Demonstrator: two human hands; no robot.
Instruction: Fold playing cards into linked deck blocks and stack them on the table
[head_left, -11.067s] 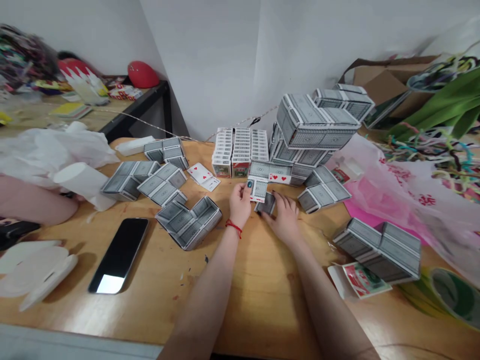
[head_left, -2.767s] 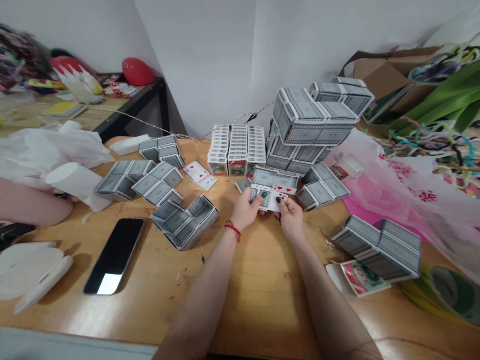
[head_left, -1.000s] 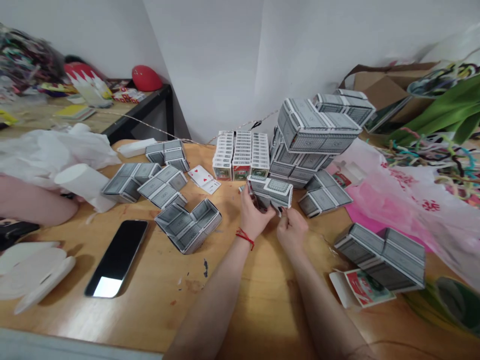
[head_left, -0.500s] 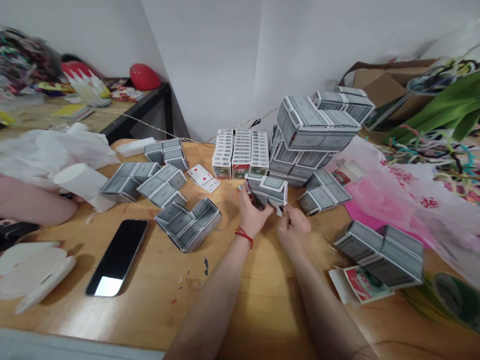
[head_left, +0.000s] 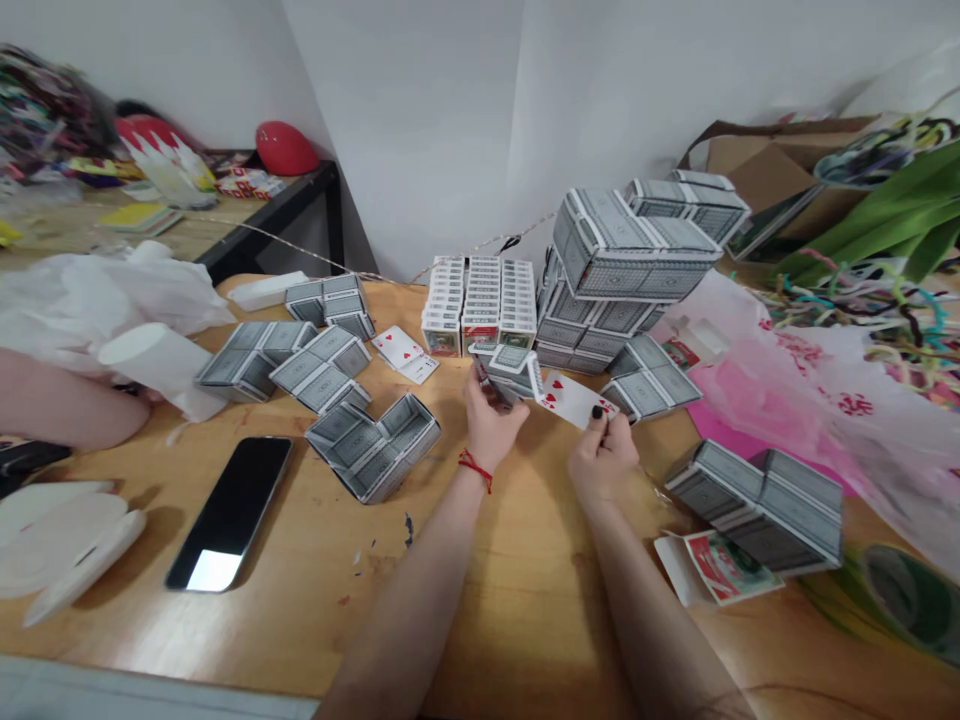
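Note:
My left hand [head_left: 491, 425], with a red cord at the wrist, is closed around a small block of folded playing cards [head_left: 506, 370] with grey patterned backs. Between the thumb and fingers of my right hand [head_left: 604, 455] is a playing card [head_left: 573, 400], its heart face up. The card's left end lies right by the block; whether they touch I cannot tell. Just behind the block stand rows of card packs [head_left: 481, 290]. Two loose cards [head_left: 405, 353] lie left of them.
A tall stack of card blocks [head_left: 634, 250] rises at the back right. More card blocks [head_left: 375, 450] sit to the left, beside a phone [head_left: 231, 515]. At right are another card block [head_left: 761, 505], an opened card box [head_left: 716, 568] and a tape roll [head_left: 915, 595].
My right hand has moved right, and the heart card now shows between it and the block. My left hand has shifted slightly left and tilted the block.

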